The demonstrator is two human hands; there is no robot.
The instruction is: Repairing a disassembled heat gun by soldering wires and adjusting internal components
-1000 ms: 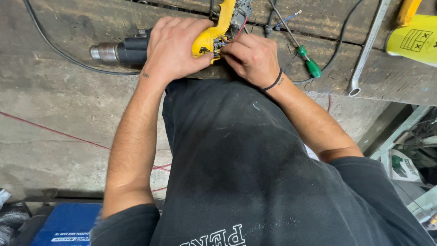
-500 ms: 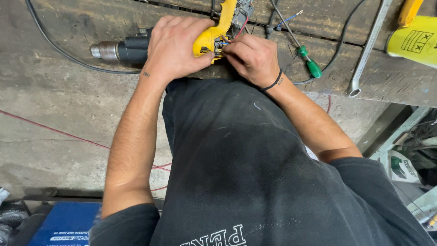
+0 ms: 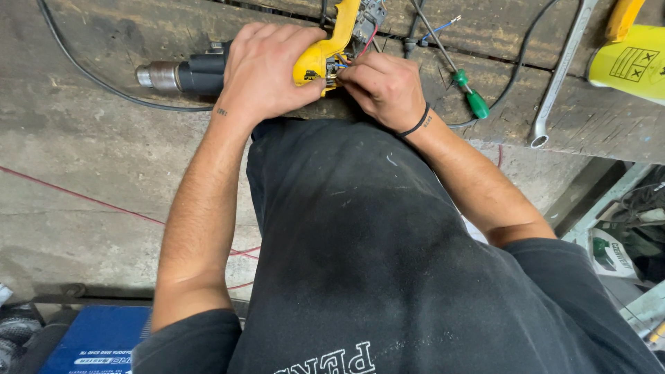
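Note:
A yellow and black power drill (image 3: 208,70) lies on the wooden workbench (image 3: 609,128), its metal chuck pointing left and its handle shell opened. My left hand (image 3: 267,69) is clamped over the drill's body and yellow handle. My right hand (image 3: 384,86) pinches the small wires and switch parts exposed inside the handle, fingertips touching the yellow shell. A black band circles my right wrist. The inner parts under my fingers are mostly hidden.
A green-handled screwdriver (image 3: 467,93) and a long metal spanner (image 3: 557,76) lie on the bench to the right. A yellow container (image 3: 634,62) stands at the far right. Black cables (image 3: 90,76) cross the bench. A blue case (image 3: 97,339) sits on the floor.

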